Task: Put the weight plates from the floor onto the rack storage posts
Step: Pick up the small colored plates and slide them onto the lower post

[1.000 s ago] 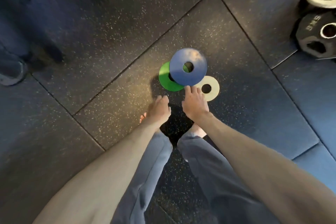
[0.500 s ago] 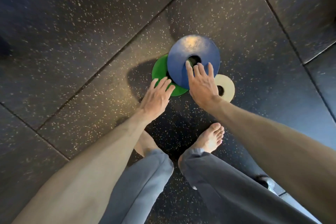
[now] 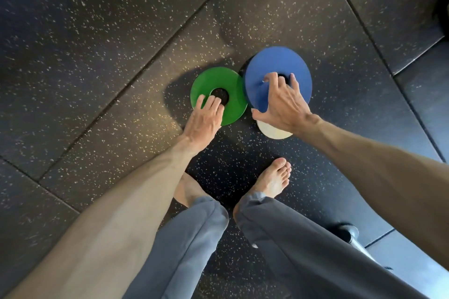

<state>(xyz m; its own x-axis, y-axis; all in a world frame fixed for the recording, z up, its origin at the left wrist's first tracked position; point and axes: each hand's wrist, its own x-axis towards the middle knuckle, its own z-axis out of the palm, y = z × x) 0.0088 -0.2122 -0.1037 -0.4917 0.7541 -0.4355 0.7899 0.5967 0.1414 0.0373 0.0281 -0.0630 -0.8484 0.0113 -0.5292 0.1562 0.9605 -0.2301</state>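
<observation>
Three plates lie on the speckled floor point(image 3: 121, 56): one blue plate point(image 3: 279, 60), one green plate point(image 3: 213, 80), one white plate point(image 3: 269, 131). The right hand point(image 3: 283, 104) claws blue's hole and rim; the left hand point(image 3: 204, 119) rests flat, fingers together, on green.
</observation>
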